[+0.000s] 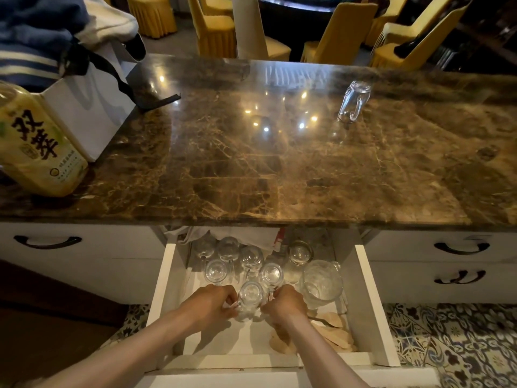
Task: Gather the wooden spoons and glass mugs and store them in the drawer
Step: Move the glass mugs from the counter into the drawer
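Observation:
The white drawer (366, 298) stands pulled open below the marble counter (251, 163). Inside it, my left hand (209, 303) and my right hand (285, 305) grip a glass mug (250, 295) from either side, low in the drawer. Several more glass mugs (215, 271) stand behind it, and a larger glass pitcher (321, 284) is to the right. Wooden spoons (333, 331) lie in the drawer's front right corner, partly hidden by my right forearm. One glass mug (354, 100) rests upside down on the counter at the far right.
A yellow drink bottle (36, 144) and a white paper bag (92, 107) holding folded cloth stand on the counter's left. Shut drawers with dark handles (47, 242) flank the open one. Yellow-covered chairs (215, 32) stand beyond the counter. Patterned floor tiles (461, 345) lie at the right.

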### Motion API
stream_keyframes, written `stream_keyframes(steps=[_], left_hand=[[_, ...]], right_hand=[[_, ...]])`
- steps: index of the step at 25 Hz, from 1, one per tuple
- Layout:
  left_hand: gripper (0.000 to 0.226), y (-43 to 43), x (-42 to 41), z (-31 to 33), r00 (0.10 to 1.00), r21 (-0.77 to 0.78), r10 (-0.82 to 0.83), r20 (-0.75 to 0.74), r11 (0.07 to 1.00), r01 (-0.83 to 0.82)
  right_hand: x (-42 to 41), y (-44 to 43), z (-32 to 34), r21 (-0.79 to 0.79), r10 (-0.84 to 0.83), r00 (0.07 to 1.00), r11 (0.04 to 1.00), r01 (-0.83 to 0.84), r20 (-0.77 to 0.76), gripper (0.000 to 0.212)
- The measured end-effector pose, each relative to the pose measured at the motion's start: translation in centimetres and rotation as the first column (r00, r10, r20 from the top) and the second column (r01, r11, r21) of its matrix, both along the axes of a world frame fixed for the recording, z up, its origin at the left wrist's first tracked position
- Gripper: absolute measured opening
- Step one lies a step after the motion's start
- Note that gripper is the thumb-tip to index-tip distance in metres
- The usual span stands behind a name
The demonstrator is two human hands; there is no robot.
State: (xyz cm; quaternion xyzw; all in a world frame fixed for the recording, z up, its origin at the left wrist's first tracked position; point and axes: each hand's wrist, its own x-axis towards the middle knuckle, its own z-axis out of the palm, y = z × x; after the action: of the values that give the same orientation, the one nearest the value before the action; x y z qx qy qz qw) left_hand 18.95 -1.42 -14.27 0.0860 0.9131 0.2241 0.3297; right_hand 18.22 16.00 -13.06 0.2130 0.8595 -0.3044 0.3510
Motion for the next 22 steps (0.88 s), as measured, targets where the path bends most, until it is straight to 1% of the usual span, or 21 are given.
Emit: stream_keyframes(steps=[1,3,4,5,6,7,9,11,13,15,18,20,22], left_hand=[[0.033,0.0,-0.3,0.5,1.000,-0.034,-0.026,-0.013,0.999,0.026],[0.038,0.1,-1.0,1.9,0.994,-0.123,-0.103,-0.029,0.987,0.099],[0.039,0.2,-1.4,2.9,0.989,-0.159,-0.139,-0.051,0.979,0.129],[0.038,0.4,-1.9,4.0,0.983,-0.171,-0.158,-0.089,0.975,0.141],[0.035,0.6,-2.4,5.3,0.977,-0.148,-0.156,-0.149,0.980,0.134],[0.031,0.8,-2.9,6.6,0.966,-0.089,-0.129,-0.222,0.990,0.112],[0.025,1.2,-4.1,9.3,0.930,0.078,-0.020,-0.366,0.996,0.052],[0.024,1.4,-5.6,11.3,0.873,0.230,0.110,-0.476,0.973,0.003],[0.022,1.4,-7.1,12.2,0.804,0.301,0.207,-0.557,0.953,-0.038],[0.019,1.0,-8.5,12.4,0.758,0.299,0.260,-0.599,0.950,-0.089],[0.019,0.3,-9.9,11.7,0.703,0.236,0.270,-0.658,0.960,-0.148],[0.020,0.2,-10.6,11.3,0.661,0.174,0.234,-0.713,0.972,-0.156],[0.020,0.5,-11.0,11.0,0.611,0.120,0.187,-0.769,0.981,-0.150]], right_hand=[[-0.3,0.3,0.7,0.000,0.038,0.999,0.999,-0.038,0.007,0.007],[-0.7,1.0,2.2,-0.036,0.076,0.996,0.997,-0.074,0.045,0.016],[-0.9,1.4,3.1,-0.064,0.092,0.993,0.994,-0.088,0.071,0.015],[-1.1,1.8,4.1,-0.090,0.113,0.990,0.990,-0.106,0.079,0.012],[-1.4,2.4,5.0,-0.107,0.145,0.987,0.985,-0.137,0.071,0.017],[-1.7,2.9,5.9,-0.118,0.171,0.984,0.979,-0.164,0.051,0.023],[-2.7,3.9,7.9,-0.142,0.198,0.980,0.970,-0.197,-0.010,0.030],[-3.8,4.9,9.8,-0.144,0.206,0.975,0.966,-0.216,-0.083,0.032],[-4.9,5.9,11.5,-0.131,0.209,0.966,0.964,-0.229,-0.154,0.031],[-6.1,6.8,12.8,-0.124,0.185,0.958,0.969,-0.216,-0.217,0.029],[-8.3,7.8,14.5,-0.127,0.112,0.934,0.978,-0.163,-0.340,0.023],[-9.9,8.2,15.4,-0.163,0.022,0.895,0.981,-0.105,-0.446,0.022],[-11.4,8.6,16.1,-0.182,-0.059,0.827,0.982,-0.052,-0.560,0.021]])
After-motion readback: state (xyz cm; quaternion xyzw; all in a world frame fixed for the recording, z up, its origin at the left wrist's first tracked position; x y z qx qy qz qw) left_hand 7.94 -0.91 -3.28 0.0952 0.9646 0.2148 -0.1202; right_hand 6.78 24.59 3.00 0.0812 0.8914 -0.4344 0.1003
